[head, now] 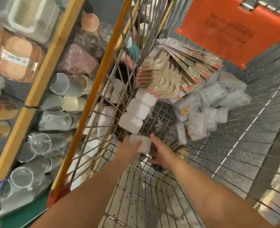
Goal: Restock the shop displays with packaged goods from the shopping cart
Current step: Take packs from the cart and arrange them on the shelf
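- Both arms reaching down into wire shopping cart (152, 186), seen from above; picture blurred.
- Left hand (130, 146) on near end of a white block pack (141, 144), fingers laid over its left side & top; grip looks wrapped on pack, thumb hidden.
- Right hand (160, 152) just right of same pack, fingers spread & fairly straight, tips at pack's right edge; grip loose, not clearly holding. Small white item under palm, too blurred to name.
- 3 more white block packs (138, 111) lined up in a row along cart's left wall, running away from hands toward cart's far end.
- Fanned stack of carded packs (172, 71) w/ red corner tags lying at far end of cart, over end of white row.
- Heap of clear plastic-wrapped packs (208, 106) on cart floor, right of white row, below carded stack.
- Orange flap (231, 30) w/ dark print at far end of cart, upper right; print unreadable.
- Left of cart: shop shelves w/ yellow edges (42, 76), close beside cart wall.
- On shelves: sleeves of clear plastic cups (40, 143) lying on sides, mouths toward camera; paper cups (69, 103) above; pink wrapped goods (79, 60) higher up.
- Far left: foil trays (30, 15) & tan wrapped rounds (19, 58), blurred.
- Grey speckled floor (259, 129) w/ white dashed line visible thru cart's right side.
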A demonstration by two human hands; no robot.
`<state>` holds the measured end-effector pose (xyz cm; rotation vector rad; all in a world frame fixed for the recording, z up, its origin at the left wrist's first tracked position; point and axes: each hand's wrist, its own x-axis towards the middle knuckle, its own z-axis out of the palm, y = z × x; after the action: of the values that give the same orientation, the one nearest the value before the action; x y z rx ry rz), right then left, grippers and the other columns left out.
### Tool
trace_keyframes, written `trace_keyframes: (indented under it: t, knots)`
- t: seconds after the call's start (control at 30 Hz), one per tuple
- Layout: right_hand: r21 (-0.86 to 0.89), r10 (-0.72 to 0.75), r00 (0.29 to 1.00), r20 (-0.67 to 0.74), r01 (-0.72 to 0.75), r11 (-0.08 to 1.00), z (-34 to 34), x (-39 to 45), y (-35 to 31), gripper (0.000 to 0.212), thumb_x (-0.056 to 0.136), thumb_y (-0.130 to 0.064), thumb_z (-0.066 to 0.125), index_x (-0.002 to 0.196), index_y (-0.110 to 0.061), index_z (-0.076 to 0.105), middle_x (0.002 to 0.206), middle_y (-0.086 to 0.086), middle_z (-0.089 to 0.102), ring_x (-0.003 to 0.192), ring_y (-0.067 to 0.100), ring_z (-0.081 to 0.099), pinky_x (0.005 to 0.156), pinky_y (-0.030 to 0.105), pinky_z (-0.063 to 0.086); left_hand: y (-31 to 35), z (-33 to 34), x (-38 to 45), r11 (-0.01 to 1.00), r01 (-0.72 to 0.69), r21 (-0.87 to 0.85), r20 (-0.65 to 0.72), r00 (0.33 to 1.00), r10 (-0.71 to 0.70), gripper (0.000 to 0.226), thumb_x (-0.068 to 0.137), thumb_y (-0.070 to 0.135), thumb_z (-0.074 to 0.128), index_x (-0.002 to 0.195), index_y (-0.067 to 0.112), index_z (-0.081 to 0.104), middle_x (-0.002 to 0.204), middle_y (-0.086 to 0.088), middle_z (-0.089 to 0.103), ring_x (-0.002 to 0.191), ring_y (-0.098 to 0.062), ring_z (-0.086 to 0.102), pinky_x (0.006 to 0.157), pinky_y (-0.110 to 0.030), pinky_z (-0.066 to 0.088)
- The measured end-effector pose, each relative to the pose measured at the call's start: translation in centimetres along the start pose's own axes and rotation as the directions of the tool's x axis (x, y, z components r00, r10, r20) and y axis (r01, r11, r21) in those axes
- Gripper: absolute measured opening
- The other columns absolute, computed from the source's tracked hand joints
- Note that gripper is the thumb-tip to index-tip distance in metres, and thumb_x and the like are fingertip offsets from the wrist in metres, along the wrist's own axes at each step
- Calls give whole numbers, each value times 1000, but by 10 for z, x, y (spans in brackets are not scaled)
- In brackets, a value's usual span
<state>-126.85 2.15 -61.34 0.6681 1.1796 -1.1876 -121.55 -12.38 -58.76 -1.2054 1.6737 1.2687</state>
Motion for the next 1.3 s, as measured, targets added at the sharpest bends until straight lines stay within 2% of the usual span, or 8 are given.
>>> trace_keyframes:
  t: [0.1, 0.23, 0.4, 0.57, 0.7, 0.83, 0.97, 1.3]
  knots:
    - [137, -17, 1000, -3, 17, 990, 0, -1, 11, 62, 85, -64, 53, 135, -27, 48, 131, 10, 57, 113, 30, 62, 83, 43, 58, -6, -5, 3, 997, -68, 42, 125, 990, 63, 69, 71, 39, 80, 130, 31, 46, 120, -6, 59, 107, -27, 62, 92, -47, 55]
    - [17, 9, 996, -87, -8, 1000, -5, -11, -1, 56, 84, -69, 48, 117, -25, 56, 123, 15, 60, 103, 33, 66, 71, 37, 59, -9, -7, 0, 950, -201, 238, 254, 957, 139, 85, 67, 36, 87, 137, 39, 39, 113, 9, 57, 106, -14, 59, 87, -33, 56]
    - [-184, 94, 991, -90, -109, 977, -10, -26, -31, 66, 87, -79, 28, 108, -24, 59, 109, 10, 62, 88, 27, 63, 67, 38, 57, 8, -11, -7, 913, -296, 279, 38, 954, 298, 66, 66, 44, 87, 119, 26, 53, 105, 7, 46, 99, -13, 51, 88, -36, 54]
    - [-235, -112, 973, -202, 63, 970, -10, -30, -48, 56, 93, -69, 32, 98, -25, 66, 98, 5, 65, 89, 25, 62, 84, 41, 53, 5, -25, -14, 994, -72, 83, 147, 987, 59, 43, 83, 39, 75, 118, 24, 54, 102, 3, 67, 91, -14, 66, 67, -24, 53]
    - [-450, -370, 914, -165, 264, 853, -4, -29, -57, 28, 97, -50, 47, 101, -27, 61, 96, -14, 61, 93, 10, 59, 89, 30, 47, -17, -28, -10, 984, 104, 142, 329, 933, -146, 39, 88, 48, 67, 113, 19, 64, 97, -3, 75, 93, -25, 72, 90, -45, 57]
    - [-604, -479, 878, -10, 377, 703, 12, -8, -53, 40, 94, -38, 62, 130, -21, 59, 116, -12, 54, 101, 0, 53, 81, 9, 40, -29, -29, -4, 967, 131, 217, 316, 928, -196, 94, 62, 74, 74, 136, 21, 52, 125, -5, 65, 106, -24, 65, 98, -43, 52]
    - [-622, -535, 845, -13, 412, 666, 29, 22, -39, 51, 88, -27, 72, 135, -20, 54, 135, 4, 48, 129, 17, 44, 106, 24, 31, -26, -28, -1, 970, 94, 222, 294, 943, -159, 88, 83, 47, 74, 152, 14, 32, 148, -8, 45, 121, -22, 50, 103, -35, 42]
    - [-667, -721, 674, -159, 465, 582, 56, 46, -17, 76, 68, -23, 86, 132, -20, 44, 117, -6, 38, 113, 15, 43, 96, 32, 40, -42, -28, 10, 971, 76, 228, 304, 941, -145, 103, 73, 56, 78, 154, 20, 27, 152, -5, 41, 132, -25, 47, 111, -42, 40]
